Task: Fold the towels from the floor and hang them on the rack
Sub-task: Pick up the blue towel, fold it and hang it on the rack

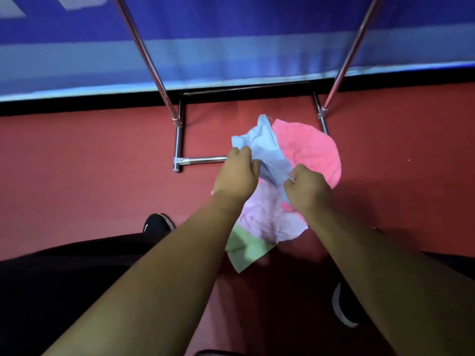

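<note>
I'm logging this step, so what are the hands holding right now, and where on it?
Both hands grip the light blue towel: the left hand bunches its left side, the right hand pinches its lower end.

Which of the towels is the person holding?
The light blue towel: left grip and right grip both hold it, while the bright pink towel, pale pink towel and light green towel lie beneath.

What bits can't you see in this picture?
1. Top of the rack: cut off by the head view's upper edge.
2. Rack's front floor bar: partly hidden behind the light blue towel and the left hand.
3. The pale pink towel and green towel: partly covered by the forearms and right hand; the pile's count is unclear.
</note>
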`<action>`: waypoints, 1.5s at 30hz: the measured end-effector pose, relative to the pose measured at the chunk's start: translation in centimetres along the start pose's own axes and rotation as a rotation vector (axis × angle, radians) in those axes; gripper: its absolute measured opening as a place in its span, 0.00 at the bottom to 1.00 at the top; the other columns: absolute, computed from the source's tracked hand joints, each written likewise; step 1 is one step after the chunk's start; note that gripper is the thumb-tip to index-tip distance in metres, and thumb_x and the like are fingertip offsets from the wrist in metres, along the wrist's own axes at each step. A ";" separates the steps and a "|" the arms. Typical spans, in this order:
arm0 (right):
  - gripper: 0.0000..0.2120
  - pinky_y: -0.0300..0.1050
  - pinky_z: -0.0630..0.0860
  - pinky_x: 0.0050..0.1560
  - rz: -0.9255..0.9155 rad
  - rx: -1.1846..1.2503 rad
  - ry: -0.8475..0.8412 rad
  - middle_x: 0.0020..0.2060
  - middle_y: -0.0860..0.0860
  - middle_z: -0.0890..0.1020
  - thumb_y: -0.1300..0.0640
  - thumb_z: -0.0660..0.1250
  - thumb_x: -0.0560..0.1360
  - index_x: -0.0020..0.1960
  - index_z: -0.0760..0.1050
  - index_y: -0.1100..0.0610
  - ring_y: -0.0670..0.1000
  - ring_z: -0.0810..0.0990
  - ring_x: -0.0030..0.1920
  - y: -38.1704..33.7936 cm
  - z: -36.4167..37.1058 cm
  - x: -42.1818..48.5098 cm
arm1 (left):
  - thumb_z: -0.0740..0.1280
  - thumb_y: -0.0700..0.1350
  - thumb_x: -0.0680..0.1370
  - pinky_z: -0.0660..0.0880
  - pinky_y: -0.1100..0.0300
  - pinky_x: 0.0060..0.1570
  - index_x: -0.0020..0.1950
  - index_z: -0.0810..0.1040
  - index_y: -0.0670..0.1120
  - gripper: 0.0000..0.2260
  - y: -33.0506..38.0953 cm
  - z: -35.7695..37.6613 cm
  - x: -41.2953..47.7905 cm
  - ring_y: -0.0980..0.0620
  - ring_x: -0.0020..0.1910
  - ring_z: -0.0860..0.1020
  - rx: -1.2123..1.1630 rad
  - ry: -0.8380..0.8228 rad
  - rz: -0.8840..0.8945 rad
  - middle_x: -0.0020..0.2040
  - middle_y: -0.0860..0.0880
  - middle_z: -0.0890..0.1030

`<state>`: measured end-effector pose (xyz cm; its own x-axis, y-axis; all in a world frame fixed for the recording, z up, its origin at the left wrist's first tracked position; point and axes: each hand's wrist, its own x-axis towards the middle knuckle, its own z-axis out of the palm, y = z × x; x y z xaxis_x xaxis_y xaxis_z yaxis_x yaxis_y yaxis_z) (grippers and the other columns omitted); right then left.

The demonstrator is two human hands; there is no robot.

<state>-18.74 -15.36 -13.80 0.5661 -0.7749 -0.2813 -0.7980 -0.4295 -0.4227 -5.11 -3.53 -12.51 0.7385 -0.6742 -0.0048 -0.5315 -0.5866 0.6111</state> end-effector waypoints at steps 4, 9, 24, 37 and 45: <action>0.09 0.55 0.78 0.54 -0.070 -0.090 0.024 0.54 0.62 0.84 0.55 0.63 0.80 0.59 0.73 0.56 0.65 0.84 0.55 -1.9 -4.6 -2.5 | 0.63 0.47 0.85 0.59 0.51 0.43 0.50 0.74 0.41 0.10 2.6 -6.0 -1.2 0.35 0.50 0.75 0.000 0.104 0.002 0.49 0.41 0.74; 0.11 0.54 0.79 0.52 -0.177 0.085 0.151 0.50 0.60 0.86 0.55 0.66 0.77 0.58 0.81 0.54 0.65 0.85 0.52 -4.6 -10.4 -5.0 | 0.61 0.53 0.87 0.68 0.52 0.49 0.47 0.79 0.42 0.18 6.4 -14.8 -2.4 0.38 0.50 0.78 -0.004 0.238 0.023 0.47 0.45 0.74; 0.13 0.40 0.77 0.52 -0.340 0.579 0.244 0.43 0.45 0.88 0.65 0.68 0.75 0.44 0.86 0.49 0.43 0.83 0.47 -9.1 -18.9 -11.5 | 0.74 0.46 0.79 0.75 0.57 0.65 0.68 0.79 0.48 0.18 14.4 -17.9 -6.8 0.52 0.61 0.80 -0.299 -0.086 0.074 0.65 0.52 0.82; 0.12 0.61 0.86 0.47 -0.263 0.544 0.238 0.38 0.51 0.88 0.45 0.74 0.70 0.44 0.83 0.53 0.57 0.89 0.41 -10.1 -21.2 -5.5 | 0.75 0.46 0.78 0.72 0.61 0.39 0.55 0.79 0.46 0.10 15.3 -16.5 -0.8 0.56 0.39 0.76 -0.344 -0.176 0.070 0.42 0.54 0.80; 0.13 0.44 0.87 0.38 -0.090 0.956 -0.130 0.35 0.54 0.89 0.63 0.59 0.86 0.52 0.82 0.61 0.52 0.89 0.35 -11.2 -21.4 -4.5 | 0.74 0.46 0.80 0.75 0.57 0.43 0.50 0.80 0.43 0.07 14.5 -16.9 0.9 0.54 0.40 0.77 -0.456 -0.106 0.063 0.42 0.50 0.81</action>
<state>-16.77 -17.00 10.57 0.6811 -0.6756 -0.2822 -0.2776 0.1184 -0.9534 -5.14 -5.09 9.72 0.6518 -0.7580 -0.0228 -0.3202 -0.3023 0.8978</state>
